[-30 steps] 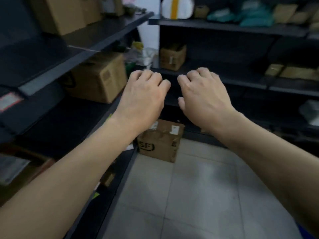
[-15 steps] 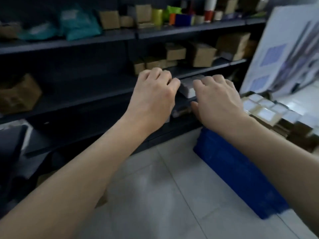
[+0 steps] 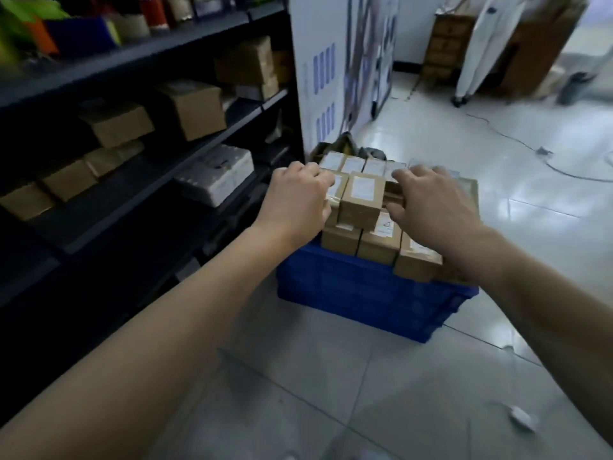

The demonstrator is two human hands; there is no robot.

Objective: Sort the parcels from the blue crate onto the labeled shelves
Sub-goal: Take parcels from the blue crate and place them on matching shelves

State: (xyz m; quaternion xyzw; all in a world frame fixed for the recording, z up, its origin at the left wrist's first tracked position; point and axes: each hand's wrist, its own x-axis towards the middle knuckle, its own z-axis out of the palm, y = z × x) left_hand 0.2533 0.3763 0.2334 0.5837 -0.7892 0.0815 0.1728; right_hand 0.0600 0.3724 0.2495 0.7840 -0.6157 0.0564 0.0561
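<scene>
The blue crate [image 3: 365, 290] stands on the tiled floor beside the dark shelves [image 3: 139, 180]. It is heaped above its rim with several small brown cardboard parcels [image 3: 361, 200] that carry white labels. My left hand [image 3: 295, 200] hovers over the crate's left side with its fingers loosely curled and nothing in it. My right hand [image 3: 431, 207] hangs over the right side of the heap, thumb spread, also empty. Whether either hand touches a parcel is hidden by the hands themselves.
The shelves on the left hold cardboard boxes [image 3: 195, 107] and a white wrapped parcel [image 3: 219, 177]. A white printed board [image 3: 331, 71] stands behind the crate. A cable [image 3: 544, 151] runs across the floor at the right, and a small white object [image 3: 522, 418] lies near my right arm.
My view has swung right along the shelves, from a far corner to the blue crate. Both empty hands now sit over the parcel heap, closer to it than before.
</scene>
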